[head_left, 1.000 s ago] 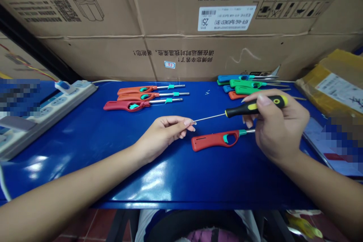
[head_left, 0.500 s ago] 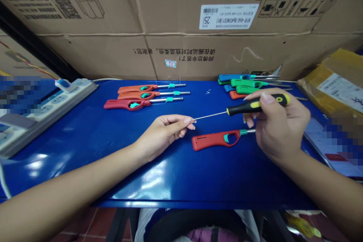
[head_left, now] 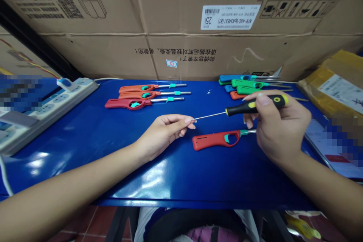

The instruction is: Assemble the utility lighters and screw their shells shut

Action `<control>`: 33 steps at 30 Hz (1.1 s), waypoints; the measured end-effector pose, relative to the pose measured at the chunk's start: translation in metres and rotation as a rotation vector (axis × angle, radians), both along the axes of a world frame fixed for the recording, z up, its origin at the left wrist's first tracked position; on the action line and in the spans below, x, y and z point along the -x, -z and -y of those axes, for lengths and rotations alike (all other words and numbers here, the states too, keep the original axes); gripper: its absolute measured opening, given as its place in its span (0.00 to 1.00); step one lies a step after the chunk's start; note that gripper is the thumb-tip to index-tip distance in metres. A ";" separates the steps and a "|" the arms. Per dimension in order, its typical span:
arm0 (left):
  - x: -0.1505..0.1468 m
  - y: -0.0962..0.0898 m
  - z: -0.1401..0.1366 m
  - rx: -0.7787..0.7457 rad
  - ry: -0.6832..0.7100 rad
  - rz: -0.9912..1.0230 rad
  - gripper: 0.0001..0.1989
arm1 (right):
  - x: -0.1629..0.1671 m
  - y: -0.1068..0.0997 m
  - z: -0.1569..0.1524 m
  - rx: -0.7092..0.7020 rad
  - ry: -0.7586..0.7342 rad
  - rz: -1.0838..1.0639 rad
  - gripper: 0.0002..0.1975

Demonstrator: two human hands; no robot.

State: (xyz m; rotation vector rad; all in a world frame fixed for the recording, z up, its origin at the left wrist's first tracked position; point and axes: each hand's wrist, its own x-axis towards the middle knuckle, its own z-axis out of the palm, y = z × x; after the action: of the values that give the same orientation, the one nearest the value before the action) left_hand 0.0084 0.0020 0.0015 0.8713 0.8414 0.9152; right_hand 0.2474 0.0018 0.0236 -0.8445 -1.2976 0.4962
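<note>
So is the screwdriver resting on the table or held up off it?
Held up: the right hand grips the screwdriver by its handle, and its shaft ends at the left hand.

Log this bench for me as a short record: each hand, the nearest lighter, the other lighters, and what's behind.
right hand: grips the screwdriver by its black-and-yellow handle
left hand: fingertips pinched together at the screwdriver's tip; any small part between them is unclear
nearest lighter: red lighter, lying on the blue table
left group: three lighters, two orange, one red
right group: blue, green and orange lighters
behind: cardboard
</note>
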 end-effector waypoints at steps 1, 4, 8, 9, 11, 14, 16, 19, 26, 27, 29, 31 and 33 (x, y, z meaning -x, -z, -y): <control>0.000 0.000 0.000 -0.003 -0.009 -0.004 0.10 | 0.000 0.000 0.000 -0.001 0.024 0.016 0.06; 0.000 0.000 0.000 -0.012 -0.035 -0.014 0.10 | 0.001 -0.002 0.003 -0.012 0.094 0.060 0.07; 0.000 0.000 0.000 -0.027 -0.038 -0.017 0.10 | 0.002 -0.003 0.005 0.014 0.095 0.062 0.09; 0.000 0.000 0.000 -0.035 -0.035 -0.018 0.10 | 0.002 -0.003 0.004 0.016 0.084 0.055 0.09; -0.001 -0.001 0.001 -0.066 -0.023 -0.044 0.10 | 0.001 -0.003 0.003 0.002 0.053 0.025 0.10; -0.001 -0.003 0.002 -0.123 0.007 -0.127 0.15 | 0.000 -0.003 -0.001 -0.037 0.013 -0.019 0.12; -0.002 -0.004 0.003 -0.145 0.029 -0.165 0.18 | -0.001 -0.003 -0.003 -0.071 0.002 -0.035 0.13; -0.001 -0.006 0.003 -0.208 0.030 -0.236 0.20 | -0.001 -0.006 -0.002 -0.080 -0.028 -0.025 0.14; 0.005 -0.001 0.008 -0.828 0.217 -0.768 0.20 | 0.002 -0.010 0.004 0.051 -0.201 0.006 0.13; 0.005 0.001 0.009 -0.910 0.254 -0.809 0.21 | 0.003 -0.010 0.004 0.066 -0.219 0.009 0.13; 0.004 0.004 0.012 -0.998 0.305 -0.834 0.20 | 0.003 -0.010 0.004 0.104 -0.246 0.016 0.11; 0.001 0.008 0.014 -1.018 0.320 -0.827 0.19 | 0.003 -0.010 0.004 0.140 -0.257 0.023 0.11; -0.003 0.011 0.016 -1.010 0.317 -0.811 0.20 | 0.004 -0.010 0.004 0.157 -0.261 0.026 0.11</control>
State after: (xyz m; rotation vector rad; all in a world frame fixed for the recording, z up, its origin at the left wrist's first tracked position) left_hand 0.0112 -0.0139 -0.0091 2.2863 0.8487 0.6611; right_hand 0.2436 -0.0022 0.0340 -0.8162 -1.4141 0.8049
